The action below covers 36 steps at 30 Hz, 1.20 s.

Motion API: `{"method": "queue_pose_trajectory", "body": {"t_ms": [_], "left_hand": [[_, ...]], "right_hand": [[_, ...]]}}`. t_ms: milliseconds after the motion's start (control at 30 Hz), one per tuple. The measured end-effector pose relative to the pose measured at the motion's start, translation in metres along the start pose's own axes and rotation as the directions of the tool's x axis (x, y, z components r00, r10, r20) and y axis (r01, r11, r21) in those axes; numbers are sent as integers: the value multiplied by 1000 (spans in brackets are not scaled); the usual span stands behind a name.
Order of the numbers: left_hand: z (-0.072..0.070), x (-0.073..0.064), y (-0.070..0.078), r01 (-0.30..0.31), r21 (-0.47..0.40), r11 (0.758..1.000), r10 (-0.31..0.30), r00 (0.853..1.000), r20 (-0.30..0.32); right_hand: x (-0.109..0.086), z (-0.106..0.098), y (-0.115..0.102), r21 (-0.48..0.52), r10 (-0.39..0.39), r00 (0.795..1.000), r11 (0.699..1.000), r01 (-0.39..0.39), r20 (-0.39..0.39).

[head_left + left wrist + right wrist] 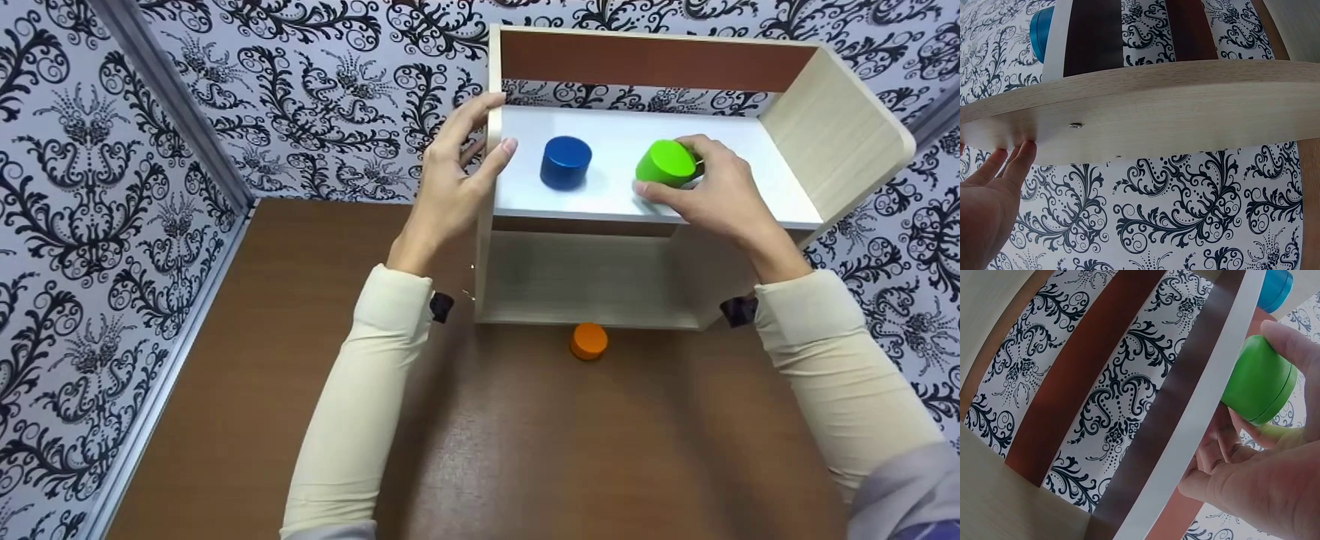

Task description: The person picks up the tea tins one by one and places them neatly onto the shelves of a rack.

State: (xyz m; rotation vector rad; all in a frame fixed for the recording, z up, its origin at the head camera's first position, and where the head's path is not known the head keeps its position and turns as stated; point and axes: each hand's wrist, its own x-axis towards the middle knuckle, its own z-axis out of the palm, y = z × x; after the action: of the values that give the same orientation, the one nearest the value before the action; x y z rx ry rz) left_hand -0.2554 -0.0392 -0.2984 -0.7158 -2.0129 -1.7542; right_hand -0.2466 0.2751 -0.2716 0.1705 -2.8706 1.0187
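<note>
A small wooden shelf unit (600, 281) with a white top shelf (611, 142) stands against the wall. My right hand (720, 184) grips a green cylinder (666, 163) on that shelf, thumb at the front and fingers behind; whether its base touches the shelf I cannot tell. In the right wrist view the green cylinder (1261, 379) sits between thumb and fingers. To its left a blue cylinder (565, 163) stands upright on the shelf. My left hand (454, 172) holds the edge of the unit's left side panel (1185, 109), its fingers against the outer face.
An orange cylinder (589, 341) stands on the brown table (525, 450) just in front of the unit's lower shelf. The right side panel (840, 120) rises beside my right hand. Patterned walls (315, 105) enclose the back and sides.
</note>
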Motion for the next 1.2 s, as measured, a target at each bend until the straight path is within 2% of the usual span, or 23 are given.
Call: {"method": "queue_pose_trajectory", "body": {"t_ms": [333, 1200], "left_hand": [[0, 0, 1, 16, 1, 1000, -16, 1000, 4], [1, 0, 0, -1, -4, 1000, 1, 1000, -2]], "right_hand": [[4, 4, 1, -27, 6, 999, 1000, -5, 40], [10, 8, 4, -64, -9, 1000, 998, 11, 25]]}}
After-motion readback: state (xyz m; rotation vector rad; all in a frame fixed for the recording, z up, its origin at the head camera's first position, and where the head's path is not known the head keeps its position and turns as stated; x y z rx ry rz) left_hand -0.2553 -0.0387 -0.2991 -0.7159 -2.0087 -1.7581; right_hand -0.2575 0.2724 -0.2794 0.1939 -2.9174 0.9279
